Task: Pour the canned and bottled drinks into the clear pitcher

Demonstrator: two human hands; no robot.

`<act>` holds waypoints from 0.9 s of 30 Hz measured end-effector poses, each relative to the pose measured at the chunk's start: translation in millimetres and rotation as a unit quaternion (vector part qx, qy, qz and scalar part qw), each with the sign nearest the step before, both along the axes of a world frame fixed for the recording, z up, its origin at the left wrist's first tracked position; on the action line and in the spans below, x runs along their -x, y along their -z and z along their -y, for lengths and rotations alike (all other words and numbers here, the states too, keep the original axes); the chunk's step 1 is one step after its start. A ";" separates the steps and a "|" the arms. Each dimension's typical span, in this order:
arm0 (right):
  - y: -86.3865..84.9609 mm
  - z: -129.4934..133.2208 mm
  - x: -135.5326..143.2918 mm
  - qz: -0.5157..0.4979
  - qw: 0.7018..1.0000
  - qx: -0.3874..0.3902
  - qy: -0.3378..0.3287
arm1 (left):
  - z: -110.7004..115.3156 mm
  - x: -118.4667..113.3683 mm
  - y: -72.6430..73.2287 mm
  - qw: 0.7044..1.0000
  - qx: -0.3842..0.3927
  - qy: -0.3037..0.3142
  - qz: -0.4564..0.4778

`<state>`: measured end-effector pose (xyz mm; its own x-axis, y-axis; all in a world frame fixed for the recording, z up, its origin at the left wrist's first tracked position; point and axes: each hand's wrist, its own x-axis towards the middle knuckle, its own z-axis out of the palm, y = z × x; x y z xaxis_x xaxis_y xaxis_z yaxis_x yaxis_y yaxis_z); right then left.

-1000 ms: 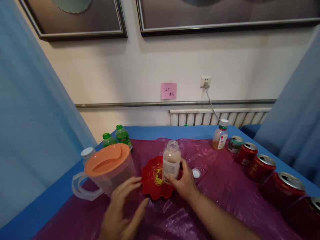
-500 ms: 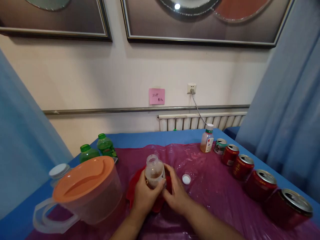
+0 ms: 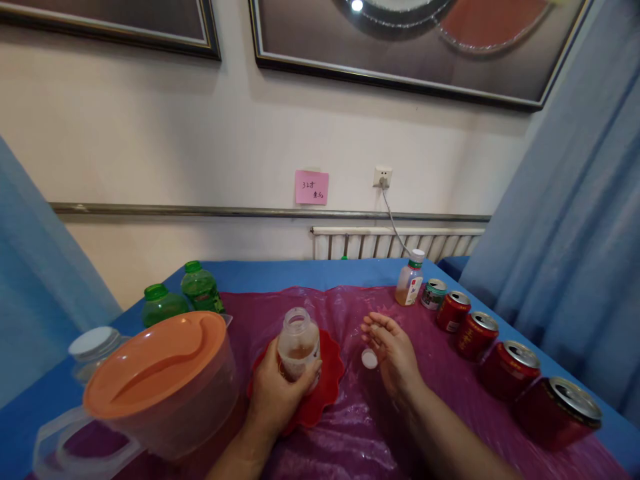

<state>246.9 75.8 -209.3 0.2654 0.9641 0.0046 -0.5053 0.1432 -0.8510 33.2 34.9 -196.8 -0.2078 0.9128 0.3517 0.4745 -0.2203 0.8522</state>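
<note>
My left hand (image 3: pixel 280 387) is wrapped round an uncapped clear plastic bottle (image 3: pixel 300 343) with some cloudy liquid inside. The bottle is upright over a red scalloped dish (image 3: pixel 327 373); whether it touches the dish is hidden. To the right, my right hand (image 3: pixel 393 353) is raised with its fingers loosely extended and nothing visible in it. Just beside its fingers, a white bottle cap (image 3: pixel 369 359) lies on the purple plastic sheet (image 3: pixel 350 433).
At left stand a pitcher (image 3: pixel 165 393) with an orange lid (image 3: pixel 155 360), a white-capped jar (image 3: pixel 95 347) and two green bottles (image 3: pixel 201 287). A capped bottle (image 3: pixel 410 280) and a row of several cans (image 3: pixel 475 335) line the right side of the blue table (image 3: pixel 270 275).
My right hand has let go of the bottle and moved right, close to the white cap. My left hand still holds the bottle. The camera view has shifted slightly.
</note>
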 end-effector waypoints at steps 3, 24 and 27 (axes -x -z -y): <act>12.1 -4.2 -16.1 0.168 0.985 -0.034 0.000 | 0.8 0.4 -3.8 1.000 -0.003 -0.007 -0.010; -8.5 16.2 -7.7 0.388 0.902 -0.168 -0.087 | 8.9 0.3 -3.6 0.996 0.004 0.079 -0.050; -38.9 19.9 14.1 0.219 0.960 -0.157 -0.082 | 9.6 0.7 -2.5 0.994 0.005 0.095 -0.052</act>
<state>232.7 55.9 -170.4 0.0161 0.9254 0.3787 -0.1477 0.3768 -0.9145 32.5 25.3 -194.3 0.0060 0.9355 0.3533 0.5112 -0.3065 0.8029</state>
